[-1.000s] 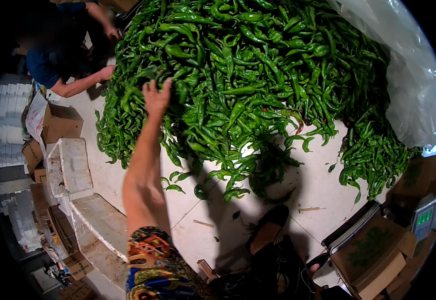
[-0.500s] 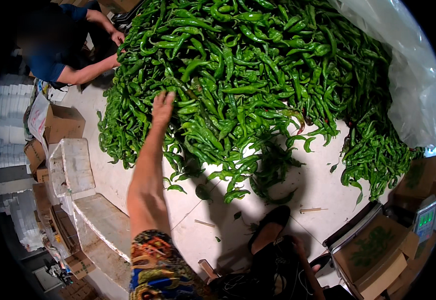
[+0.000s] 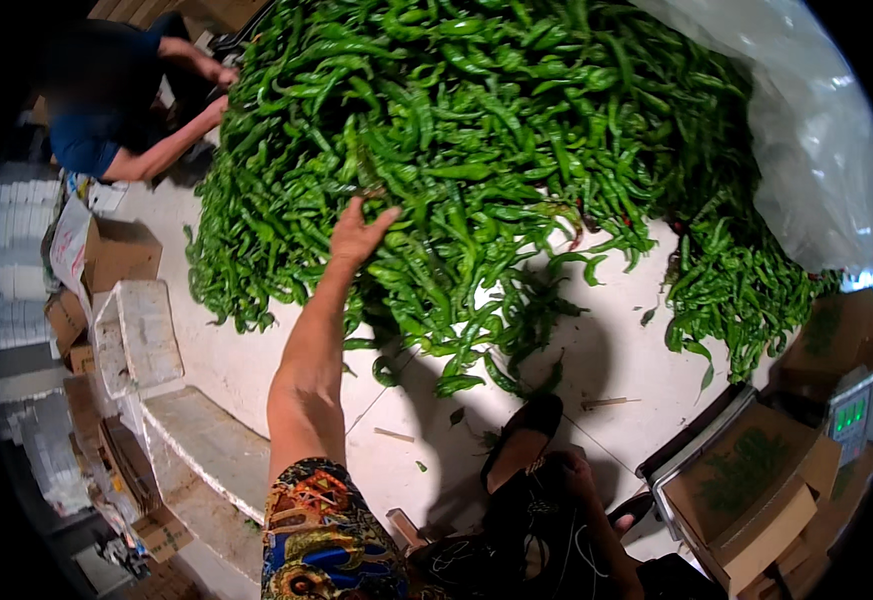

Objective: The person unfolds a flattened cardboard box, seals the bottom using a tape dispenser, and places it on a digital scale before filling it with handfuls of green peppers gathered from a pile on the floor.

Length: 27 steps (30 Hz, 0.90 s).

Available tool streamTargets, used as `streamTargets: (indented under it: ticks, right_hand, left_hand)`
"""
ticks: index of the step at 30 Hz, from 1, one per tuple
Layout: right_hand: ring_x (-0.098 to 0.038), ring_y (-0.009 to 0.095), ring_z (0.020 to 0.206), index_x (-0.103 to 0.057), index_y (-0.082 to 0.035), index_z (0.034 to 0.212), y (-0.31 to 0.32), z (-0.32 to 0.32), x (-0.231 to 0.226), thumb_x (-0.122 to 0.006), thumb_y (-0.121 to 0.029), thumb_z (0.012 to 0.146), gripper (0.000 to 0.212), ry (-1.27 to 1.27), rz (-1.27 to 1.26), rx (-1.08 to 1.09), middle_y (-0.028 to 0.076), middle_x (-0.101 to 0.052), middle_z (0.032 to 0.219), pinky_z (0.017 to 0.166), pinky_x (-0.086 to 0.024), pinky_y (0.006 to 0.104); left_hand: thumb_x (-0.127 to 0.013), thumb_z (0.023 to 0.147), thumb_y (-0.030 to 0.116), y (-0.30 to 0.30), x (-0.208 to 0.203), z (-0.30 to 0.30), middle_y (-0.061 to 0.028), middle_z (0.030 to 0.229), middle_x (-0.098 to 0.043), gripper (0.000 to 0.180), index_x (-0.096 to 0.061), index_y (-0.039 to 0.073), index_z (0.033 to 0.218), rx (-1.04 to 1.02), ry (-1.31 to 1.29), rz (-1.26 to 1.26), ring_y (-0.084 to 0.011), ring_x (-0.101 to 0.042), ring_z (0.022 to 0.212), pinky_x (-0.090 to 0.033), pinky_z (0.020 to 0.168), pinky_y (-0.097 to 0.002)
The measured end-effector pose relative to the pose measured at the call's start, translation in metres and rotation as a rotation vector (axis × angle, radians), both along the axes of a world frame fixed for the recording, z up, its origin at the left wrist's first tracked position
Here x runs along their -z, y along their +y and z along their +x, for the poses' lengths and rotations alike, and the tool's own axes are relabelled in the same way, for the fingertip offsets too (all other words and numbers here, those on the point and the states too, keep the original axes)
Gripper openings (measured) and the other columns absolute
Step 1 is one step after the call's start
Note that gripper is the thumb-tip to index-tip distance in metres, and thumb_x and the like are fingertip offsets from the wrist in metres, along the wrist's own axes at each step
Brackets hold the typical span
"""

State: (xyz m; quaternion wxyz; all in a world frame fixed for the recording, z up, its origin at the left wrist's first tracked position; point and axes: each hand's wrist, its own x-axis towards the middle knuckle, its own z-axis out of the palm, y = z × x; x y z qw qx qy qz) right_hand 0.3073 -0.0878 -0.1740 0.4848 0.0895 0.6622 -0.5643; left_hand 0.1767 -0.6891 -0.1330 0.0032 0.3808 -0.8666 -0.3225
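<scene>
In the head view, your left hand (image 3: 364,235) reaches out from a patterned sleeve (image 3: 326,530) to the near side of a big heap of green peppers (image 3: 476,130). Its thumb is spread away from the fingers, whose tips are at the peppers; you cannot tell from here whether they grasp one. Your right hand (image 3: 576,474) is low, in shadow by your dark clothing, and its grip cannot be made out either.

The heap lies on the pale floor (image 3: 231,355) in front of you, with loose peppers strewn along its near edge. At its left side a co-worker in a blue shirt (image 3: 86,145) has both hands at the peppers. Two white foam boxes (image 3: 151,330) stand on your left; a clear plastic sheet (image 3: 821,150) and an open cardboard box (image 3: 741,480) are on your right.
</scene>
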Motion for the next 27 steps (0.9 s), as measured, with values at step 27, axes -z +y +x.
streamTargets:
  ticks: [27]
  right_hand:
    - [-0.063,0.016,0.089,-0.058,-0.003,0.123,-0.009,-0.024,-0.028,-0.062,-0.019,0.091,0.036,-0.168,0.109,0.069,0.008,-0.065,0.106,0.075,-0.051,0.0313]
  left_hand:
    - [-0.070,0.080,0.050,0.249,0.060,-0.074,-0.0173,0.144,-0.043,0.080,-0.041,0.008,0.142,0.107,0.032,0.516,-0.0305,-0.040,0.133,-0.032,0.110,-0.0388]
